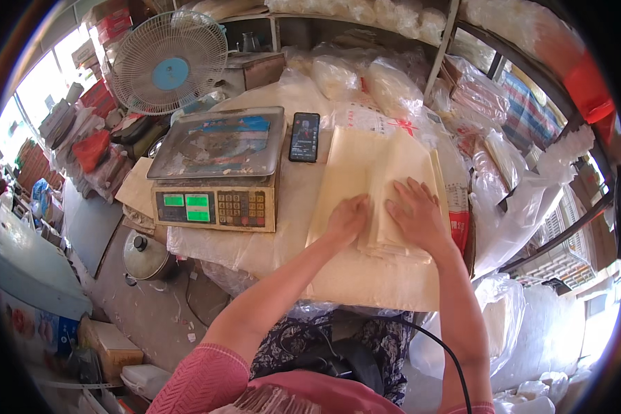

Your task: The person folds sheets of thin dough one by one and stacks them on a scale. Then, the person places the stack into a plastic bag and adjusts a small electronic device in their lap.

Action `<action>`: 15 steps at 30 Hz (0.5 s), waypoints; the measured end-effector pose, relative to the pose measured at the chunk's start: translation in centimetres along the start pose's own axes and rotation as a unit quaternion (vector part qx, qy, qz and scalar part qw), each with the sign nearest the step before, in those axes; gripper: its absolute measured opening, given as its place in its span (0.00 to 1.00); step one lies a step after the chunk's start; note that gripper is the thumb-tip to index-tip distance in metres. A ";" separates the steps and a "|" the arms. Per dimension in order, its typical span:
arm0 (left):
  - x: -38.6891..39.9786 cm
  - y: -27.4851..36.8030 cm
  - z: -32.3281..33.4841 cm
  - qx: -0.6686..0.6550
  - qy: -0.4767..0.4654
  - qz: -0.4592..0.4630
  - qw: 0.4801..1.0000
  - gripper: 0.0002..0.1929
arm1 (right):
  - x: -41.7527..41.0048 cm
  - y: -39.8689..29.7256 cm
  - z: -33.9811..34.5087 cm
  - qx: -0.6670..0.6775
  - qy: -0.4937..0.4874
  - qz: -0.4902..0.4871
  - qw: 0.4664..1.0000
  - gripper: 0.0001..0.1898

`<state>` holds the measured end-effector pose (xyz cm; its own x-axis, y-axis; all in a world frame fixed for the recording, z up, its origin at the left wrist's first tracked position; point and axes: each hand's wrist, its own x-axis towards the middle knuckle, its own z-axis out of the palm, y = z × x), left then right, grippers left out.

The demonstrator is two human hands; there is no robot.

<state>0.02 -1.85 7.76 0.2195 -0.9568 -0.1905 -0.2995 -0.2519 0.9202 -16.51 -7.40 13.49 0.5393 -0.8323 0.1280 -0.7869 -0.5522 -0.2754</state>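
Note:
A stack of thin, pale-yellow sheets (349, 155) lies before me, with a folded part (401, 155) on its right half. My right hand (414, 212) rests flat on that folded part, palm down, fingers spread. My left hand (348, 220) is beside the fold's left edge with its fingers curled in. Whether those fingers pinch a sheet is hidden. Below both hands, the layered ends of the folded sheets (393, 252) overlap a wider pale sheet (378, 284) at the table's near side.
Left of the stack stands a digital scale (215, 207) with a worn metal pan (217, 145). A lit smartphone (304, 137) lies between. Behind are a fan (169, 72) and plastic-wrapped bundles (398, 85). A lidded pot (146, 254) sits lower left; a black cable (440, 341) crosses my right forearm.

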 end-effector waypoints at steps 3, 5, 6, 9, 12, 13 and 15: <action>-0.7 0.3 -0.1 -0.173 0.093 0.102 0.975 0.34 | -0.4 1.7 -1.0 0.128 0.029 -0.073 0.989 0.31; -1.2 1.2 0.7 -0.230 0.070 0.140 0.960 0.37 | -0.8 2.6 -1.5 0.200 0.118 -0.029 0.972 0.32; -1.3 1.8 1.8 -0.289 0.037 0.180 0.940 0.41 | -1.0 3.4 -1.8 0.282 0.116 0.012 0.952 0.34; -0.8 1.3 4.4 -0.101 0.066 0.228 0.966 0.45 | -1.0 3.9 0.9 0.346 0.058 0.105 0.930 0.37; -0.4 1.1 4.9 -0.079 0.086 0.261 0.958 0.42 | -1.5 4.2 -0.3 0.337 0.034 0.084 0.937 0.38; -0.7 1.9 4.1 -0.077 0.088 0.259 0.959 0.42 | -1.4 4.4 -0.6 0.363 0.024 0.067 0.929 0.38; -0.7 3.8 1.7 0.042 0.099 0.268 0.957 0.36 | -2.0 3.2 -2.5 0.274 0.057 0.054 0.958 0.38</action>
<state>-2.87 -2.40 10.76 0.1818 -0.9080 0.3775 -0.4905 0.2491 0.8351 -20.84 -7.61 14.76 0.4034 -0.9000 0.1653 -0.5432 -0.3809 -0.7482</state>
